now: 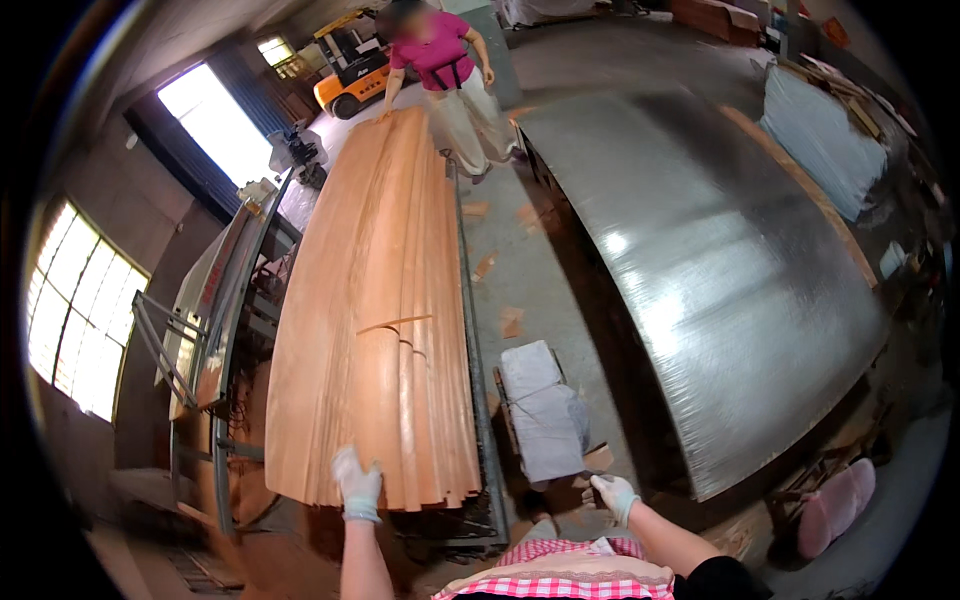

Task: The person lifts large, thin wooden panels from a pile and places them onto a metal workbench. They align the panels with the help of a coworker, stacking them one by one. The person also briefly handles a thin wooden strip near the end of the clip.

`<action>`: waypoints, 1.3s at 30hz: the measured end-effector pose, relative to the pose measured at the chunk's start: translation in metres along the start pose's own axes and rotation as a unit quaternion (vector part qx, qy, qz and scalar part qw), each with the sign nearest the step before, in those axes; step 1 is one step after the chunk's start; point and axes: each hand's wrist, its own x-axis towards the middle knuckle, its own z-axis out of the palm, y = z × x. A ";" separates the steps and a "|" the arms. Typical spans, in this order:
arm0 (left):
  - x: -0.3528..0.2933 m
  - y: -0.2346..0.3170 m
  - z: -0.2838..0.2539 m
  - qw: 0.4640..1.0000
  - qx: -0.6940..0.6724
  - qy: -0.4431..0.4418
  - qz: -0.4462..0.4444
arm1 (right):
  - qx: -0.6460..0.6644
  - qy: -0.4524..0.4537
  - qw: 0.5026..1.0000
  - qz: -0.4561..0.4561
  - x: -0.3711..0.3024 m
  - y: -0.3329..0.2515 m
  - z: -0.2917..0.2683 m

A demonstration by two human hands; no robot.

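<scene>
A long stack of thin reddish-brown wood veneer sheets (pixel 385 250) runs away from me, its sheets curled and overlapping lengthwise. At the near end, my left hand (pixel 357 483), in a white glove, lies on the top sheets with fingers extended and thumb apart. A short torn strip of veneer (pixel 395 323) rests crosswise on the stack. My right hand (pixel 615 495), also gloved in white, is low between the stack and the dark table, its fingers closed around a small dark object I cannot make out. Beside it sits a pale wrapped bundle (pixel 543 410).
On the right stands a large table with a shiny dark top (pixel 720 270). A co-worker (pixel 440 60) in a pink shirt touches the stack's far end. Behind is an orange forklift (pixel 355 80). A metal frame (pixel 215 340) stands left; veneer scraps (pixel 512 322) litter the floor.
</scene>
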 end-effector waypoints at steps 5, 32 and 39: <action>0.097 0.061 -0.128 0.858 -0.391 -0.333 -0.017 | 0.016 -0.052 0.998 0.018 -0.035 -0.004 -0.065; -0.183 0.165 0.191 0.782 -0.474 -0.384 -0.129 | -0.069 -0.013 0.997 0.031 -0.087 -0.001 -0.077; -0.164 0.114 0.191 0.487 -0.693 -0.274 -0.456 | -0.041 -0.055 0.997 0.033 -0.081 -0.020 -0.034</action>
